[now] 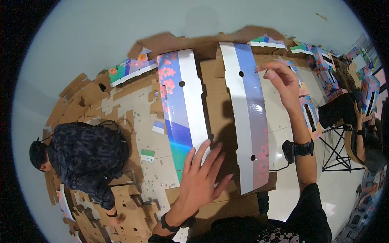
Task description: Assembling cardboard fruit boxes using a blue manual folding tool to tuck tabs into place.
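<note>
Two long folded cardboard panels lie before me, one at the left (193,97) with pink flowers and blue and green print, one at the right (243,113) in white, blue and purple. Both have round punched holes. My left hand (198,178) spreads its fingers over the near end of the left panel; whether they press on it is hard to tell. Beside the far right edge of the right panel, my right hand (285,83) is curled, thumb and forefinger close together in a pinch. Anything between those fingertips is too small to make out.
Brown cardboard (216,97) lies beneath the panels. At the left, a person in dark clothes (87,150) bends over cardboard scraps (129,204). Printed boxes (310,115) and a folding stool (342,148) stand at the right, where another person sits. A green-and-white card (147,155) lies on the floor.
</note>
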`<state>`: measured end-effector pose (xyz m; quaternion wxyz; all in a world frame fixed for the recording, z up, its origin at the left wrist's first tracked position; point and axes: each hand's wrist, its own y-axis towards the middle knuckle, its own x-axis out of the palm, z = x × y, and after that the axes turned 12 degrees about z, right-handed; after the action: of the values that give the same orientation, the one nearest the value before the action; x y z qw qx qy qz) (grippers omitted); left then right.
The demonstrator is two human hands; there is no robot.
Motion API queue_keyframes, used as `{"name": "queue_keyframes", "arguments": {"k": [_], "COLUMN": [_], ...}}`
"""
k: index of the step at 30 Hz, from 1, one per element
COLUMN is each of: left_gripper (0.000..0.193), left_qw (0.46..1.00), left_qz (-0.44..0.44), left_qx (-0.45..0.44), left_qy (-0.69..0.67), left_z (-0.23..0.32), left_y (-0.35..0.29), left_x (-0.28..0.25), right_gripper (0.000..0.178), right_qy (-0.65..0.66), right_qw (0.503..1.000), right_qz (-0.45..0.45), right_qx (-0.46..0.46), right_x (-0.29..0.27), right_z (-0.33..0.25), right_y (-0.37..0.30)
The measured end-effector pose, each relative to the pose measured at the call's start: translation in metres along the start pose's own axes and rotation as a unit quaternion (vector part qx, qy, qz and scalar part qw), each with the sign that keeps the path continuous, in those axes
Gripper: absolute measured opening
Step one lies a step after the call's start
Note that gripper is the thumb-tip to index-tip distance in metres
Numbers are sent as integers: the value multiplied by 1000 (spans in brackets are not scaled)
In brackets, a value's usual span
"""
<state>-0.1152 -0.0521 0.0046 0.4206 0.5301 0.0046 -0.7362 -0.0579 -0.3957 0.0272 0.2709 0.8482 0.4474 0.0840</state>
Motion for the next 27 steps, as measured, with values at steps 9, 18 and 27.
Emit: {"name": "queue_keyframes", "arguments": {"k": [9, 18, 27], "left_gripper": [45, 64, 90], "left_qw": [1000, 1000, 996], "left_qz": [-18, -18, -60], "left_qx": [1, -9, 42], "left_qy": [16, -21, -49], "left_z": [3, 1, 16], "left_y": [-1, 1, 6], "left_x": [2, -4, 11], "right_gripper": [45, 47, 33], "right_qy": [39, 73, 104], "right_qw": [980, 994, 994], "right_qz": [172, -8, 7], "right_qx": [97, 78, -13], "right_x": [9, 37, 54], "right_z": [-7, -23, 14], "right_y": [77, 81, 27]}}
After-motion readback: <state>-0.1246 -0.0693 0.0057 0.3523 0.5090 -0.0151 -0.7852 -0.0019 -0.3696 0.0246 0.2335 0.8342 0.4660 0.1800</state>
